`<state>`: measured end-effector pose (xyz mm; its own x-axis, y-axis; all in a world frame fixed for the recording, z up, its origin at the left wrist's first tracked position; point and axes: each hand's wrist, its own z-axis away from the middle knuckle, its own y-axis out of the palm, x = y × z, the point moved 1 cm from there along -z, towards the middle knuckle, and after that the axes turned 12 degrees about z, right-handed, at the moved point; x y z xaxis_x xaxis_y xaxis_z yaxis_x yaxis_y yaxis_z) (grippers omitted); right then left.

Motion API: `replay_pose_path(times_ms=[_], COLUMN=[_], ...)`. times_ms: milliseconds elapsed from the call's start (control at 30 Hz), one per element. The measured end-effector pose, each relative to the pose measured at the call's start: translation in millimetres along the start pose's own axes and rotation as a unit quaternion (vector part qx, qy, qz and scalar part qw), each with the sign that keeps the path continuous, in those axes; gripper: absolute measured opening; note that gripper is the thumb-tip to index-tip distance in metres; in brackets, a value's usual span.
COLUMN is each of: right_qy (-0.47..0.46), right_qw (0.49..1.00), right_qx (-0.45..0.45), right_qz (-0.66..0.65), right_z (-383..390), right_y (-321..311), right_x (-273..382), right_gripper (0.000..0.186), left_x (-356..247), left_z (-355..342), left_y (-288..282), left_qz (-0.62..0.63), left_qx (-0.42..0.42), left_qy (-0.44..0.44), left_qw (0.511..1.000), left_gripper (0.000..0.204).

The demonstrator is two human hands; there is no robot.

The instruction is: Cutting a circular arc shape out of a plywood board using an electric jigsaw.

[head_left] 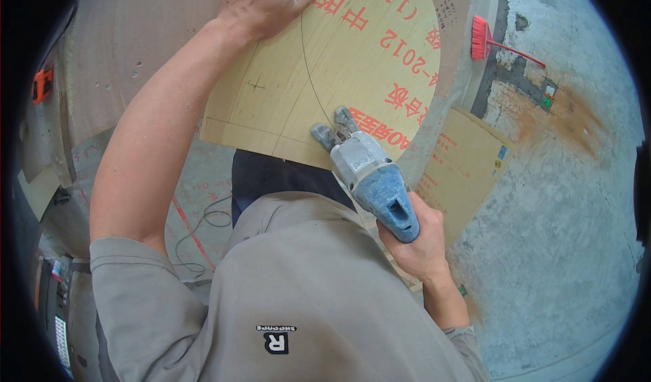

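My left hand [261,2] rests at the top of a pale yellow board [271,111] with red print and pencil lines, fingers curled, their grip partly hidden by the frame edge. My right hand [417,236] is closed round the handle of a blue and silver power saw [369,175]. Its metal foot sits at the lower part of the board, on a curved pencil line. The board lies on a brown wooden work surface [129,56], its near edge close to my body.
An orange-handled tool [42,84] is at the far left. A cable [190,263] loops on the floor. At the right are a red broom [481,37], a second board [464,172] leaning or lying low, and a stained concrete floor [556,246].
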<state>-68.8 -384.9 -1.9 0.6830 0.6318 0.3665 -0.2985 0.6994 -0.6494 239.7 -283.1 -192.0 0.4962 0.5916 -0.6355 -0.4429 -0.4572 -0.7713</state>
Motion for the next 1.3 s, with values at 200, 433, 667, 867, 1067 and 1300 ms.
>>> replay_pose_path(times_ms=[200, 433, 667, 867, 1067, 1300], right_qy=[-0.011, 0.002, -0.003, -0.026, -0.028, -0.035], right_qw=[1.0, 1.0, 1.0, 0.998, 0.998, 0.998], right_qx=[0.005, 0.0, 0.01, 0.016, 0.003, -0.004], right_qz=[0.012, 0.009, 0.029, 0.06, 0.048, 0.045], right_z=[-1, 1, 0, 2, 2, -1], right_y=[2, 3, 2, 1, 4, 6], right_x=[-1, 0, -10, -27, -25, -20], right_gripper=[0.028, 0.021, 0.018, 0.02, 0.02, 0.021], left_x=[-9, 26, 2, 12, 14, 4], left_z=[-52, -94, -71, -53, -66, -62], left_y=[-11, 0, 5, 1, 16, 12], left_qz=[-0.108, 0.34, -0.03, 0.096, -0.06, -0.056], left_qx=[0.044, 0.106, 0.041, 0.12, 0.034, 0.014], left_qy=[0.041, 0.08, -0.022, 0.045, 0.024, -0.002], left_qw=[0.992, 0.931, 0.998, 0.987, 0.997, 0.998], left_gripper=[0.05, 0.069, 0.078, 0.079, 0.077, 0.076])
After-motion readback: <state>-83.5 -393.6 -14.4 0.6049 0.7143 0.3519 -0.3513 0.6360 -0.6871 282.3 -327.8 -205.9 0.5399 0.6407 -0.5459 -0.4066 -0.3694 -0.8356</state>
